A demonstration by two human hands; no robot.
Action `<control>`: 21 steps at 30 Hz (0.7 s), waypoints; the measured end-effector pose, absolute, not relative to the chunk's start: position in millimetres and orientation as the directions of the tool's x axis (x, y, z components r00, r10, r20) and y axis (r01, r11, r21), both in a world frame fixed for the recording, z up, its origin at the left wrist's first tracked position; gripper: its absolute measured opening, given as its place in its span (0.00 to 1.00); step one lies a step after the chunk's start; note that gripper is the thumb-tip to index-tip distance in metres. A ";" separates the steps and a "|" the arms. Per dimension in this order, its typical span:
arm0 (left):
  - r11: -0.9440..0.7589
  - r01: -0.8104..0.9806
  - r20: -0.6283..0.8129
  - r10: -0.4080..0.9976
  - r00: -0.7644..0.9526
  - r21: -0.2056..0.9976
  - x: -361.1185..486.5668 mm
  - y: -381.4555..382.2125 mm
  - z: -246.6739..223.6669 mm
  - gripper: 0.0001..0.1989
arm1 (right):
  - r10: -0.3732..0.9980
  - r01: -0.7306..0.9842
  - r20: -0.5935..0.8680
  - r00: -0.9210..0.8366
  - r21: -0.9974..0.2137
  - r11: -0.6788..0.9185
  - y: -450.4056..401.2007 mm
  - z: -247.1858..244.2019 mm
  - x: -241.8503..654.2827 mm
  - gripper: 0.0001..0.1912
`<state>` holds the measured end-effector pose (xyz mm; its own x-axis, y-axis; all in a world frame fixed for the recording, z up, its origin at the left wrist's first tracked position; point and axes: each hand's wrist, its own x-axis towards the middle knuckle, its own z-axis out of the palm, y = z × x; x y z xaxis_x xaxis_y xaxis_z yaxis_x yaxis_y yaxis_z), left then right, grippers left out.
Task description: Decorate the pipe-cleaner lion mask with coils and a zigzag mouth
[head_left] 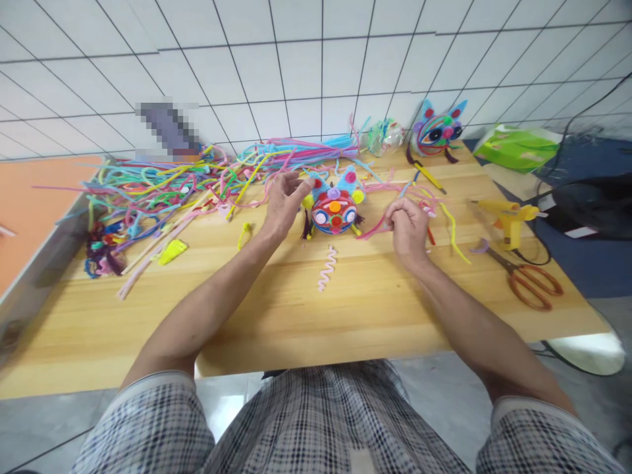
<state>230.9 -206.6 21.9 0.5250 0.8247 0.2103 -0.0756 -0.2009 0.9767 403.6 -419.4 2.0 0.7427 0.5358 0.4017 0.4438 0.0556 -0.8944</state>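
Observation:
A colourful animal head made of pipe cleaners [336,212], with blue ears and round white-and-blue eyes, sits upright on the wooden table. My left hand [284,205] is beside it, fingers loosely bent and apart, with the thumb at the ear on the left; firm contact is unclear. To the right of the head, my right hand [409,229] is closed in a pinch. Pink pipe cleaners [372,232] run up to its fingers, which hide what they hold. A wavy pale-pink pipe cleaner [327,268] lies in front of the head.
Many loose pipe cleaners [296,155] spread along the back and left. A second animal head [437,131] stands at the back right, near a clear ball-like piece [386,136]. Orange-handled scissors [530,283] and a yellow glue gun [508,220] lie at the right.

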 end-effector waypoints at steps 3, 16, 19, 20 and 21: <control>-0.264 -0.083 0.274 0.867 0.415 0.961 206.2 -212.9 29.4 0.26 | 0.530 0.457 0.423 0.735 -0.886 0.074 -421.5 6.0 408.8 0.09; -0.493 0.040 0.253 0.514 0.820 0.869 131.2 -327.2 21.8 0.13 | 0.923 0.488 0.229 0.309 -0.871 0.053 -471.7 49.9 307.2 0.07; -0.503 0.042 0.288 0.560 0.777 0.863 120.2 -336.3 22.6 0.11 | 0.922 0.277 0.112 0.370 -0.961 0.005 -489.5 50.0 302.5 0.14; -0.482 0.019 0.288 0.553 0.782 0.876 118.6 -343.0 25.8 0.11 | 0.920 0.226 0.099 0.379 -0.974 0.012 -493.8 49.6 300.5 0.17; -0.454 -0.010 0.282 0.535 0.797 0.891 118.3 -350.9 29.8 0.10 | 0.919 0.196 0.100 0.382 -0.980 0.025 -497.3 49.3 298.3 0.20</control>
